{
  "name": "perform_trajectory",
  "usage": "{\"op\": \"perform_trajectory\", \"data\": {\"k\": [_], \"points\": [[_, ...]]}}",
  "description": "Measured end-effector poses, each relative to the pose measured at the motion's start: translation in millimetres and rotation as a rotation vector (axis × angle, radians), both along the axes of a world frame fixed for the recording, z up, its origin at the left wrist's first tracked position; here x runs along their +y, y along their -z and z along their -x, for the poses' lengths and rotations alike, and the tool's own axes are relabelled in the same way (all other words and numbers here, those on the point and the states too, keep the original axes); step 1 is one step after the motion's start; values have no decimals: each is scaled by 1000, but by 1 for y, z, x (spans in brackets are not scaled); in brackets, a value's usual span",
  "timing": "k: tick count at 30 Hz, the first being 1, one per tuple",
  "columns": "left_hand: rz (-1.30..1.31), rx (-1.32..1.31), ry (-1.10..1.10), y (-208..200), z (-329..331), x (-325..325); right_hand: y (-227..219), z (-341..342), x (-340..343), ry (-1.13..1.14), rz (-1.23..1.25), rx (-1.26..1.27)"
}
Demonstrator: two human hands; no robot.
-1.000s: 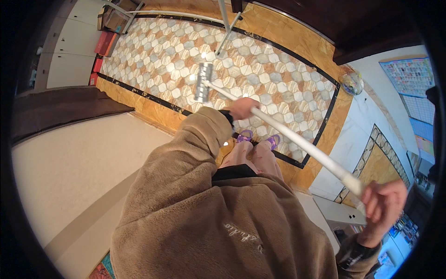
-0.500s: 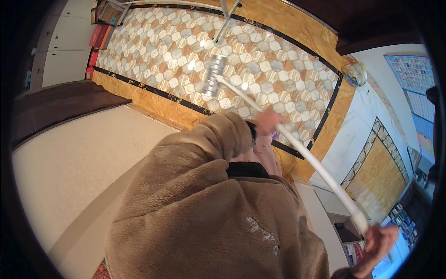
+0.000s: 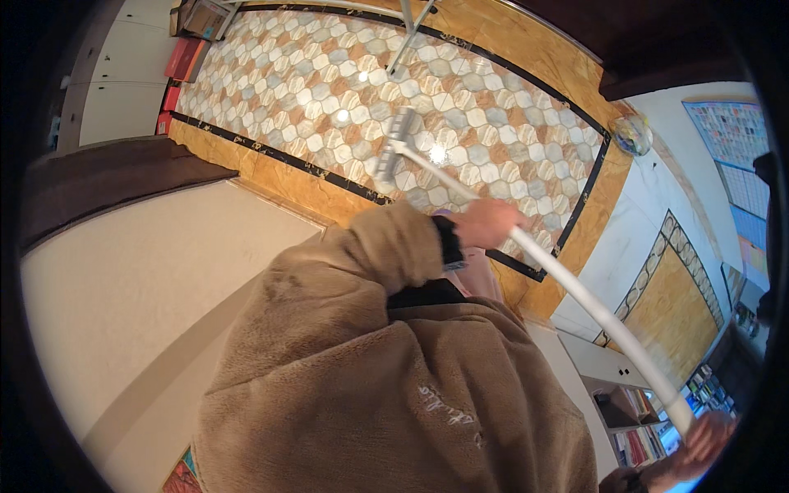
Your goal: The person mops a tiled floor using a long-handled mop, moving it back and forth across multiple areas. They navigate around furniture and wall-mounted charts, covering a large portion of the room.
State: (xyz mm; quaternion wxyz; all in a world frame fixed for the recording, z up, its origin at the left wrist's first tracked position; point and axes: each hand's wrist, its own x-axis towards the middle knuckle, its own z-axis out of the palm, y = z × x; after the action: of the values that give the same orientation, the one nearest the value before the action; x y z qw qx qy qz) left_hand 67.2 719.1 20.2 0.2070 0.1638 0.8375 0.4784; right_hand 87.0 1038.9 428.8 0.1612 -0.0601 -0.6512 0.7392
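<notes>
A flat mop with a long white pole point(image 3: 593, 308) slants across the view, from the patterned tiles at the upper middle to the lower right. Its narrow grey-and-white head point(image 3: 396, 144) is at the tiles, slightly blurred. My left hand point(image 3: 491, 223) is closed round the lower part of the pole, its arm in a brown fleece sleeve reaching across my front. At the pole's upper end, near the right rim, my right hand point(image 3: 708, 440) is wrapped round it.
A metal rack leg point(image 3: 403, 51) stands on the tiles beyond the mop head. White cabinets point(image 3: 122, 78) and red boxes point(image 3: 182, 64) are at the far left. A pale flat surface point(image 3: 156, 271) with a dark brown cover lies at left. A shelf with books point(image 3: 637, 444) is at lower right.
The mop head has moved a little right and nearer to me. My left hand has shifted slightly right, and my right hand has gone right and down with the pole's end.
</notes>
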Motion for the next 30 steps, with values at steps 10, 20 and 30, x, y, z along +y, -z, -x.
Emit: {"op": "perform_trajectory", "data": {"k": [10, 20, 30], "points": [[558, -121, -426, 99, -58, -213, 179, 36, -136, -844, 76, -492], [605, -219, -354, 127, -54, -210, 195, 35, -142, -867, -79, -585], [22, -12, 153, 44, 19, 50, -11, 11, 4, -306, -652, -376]]}}
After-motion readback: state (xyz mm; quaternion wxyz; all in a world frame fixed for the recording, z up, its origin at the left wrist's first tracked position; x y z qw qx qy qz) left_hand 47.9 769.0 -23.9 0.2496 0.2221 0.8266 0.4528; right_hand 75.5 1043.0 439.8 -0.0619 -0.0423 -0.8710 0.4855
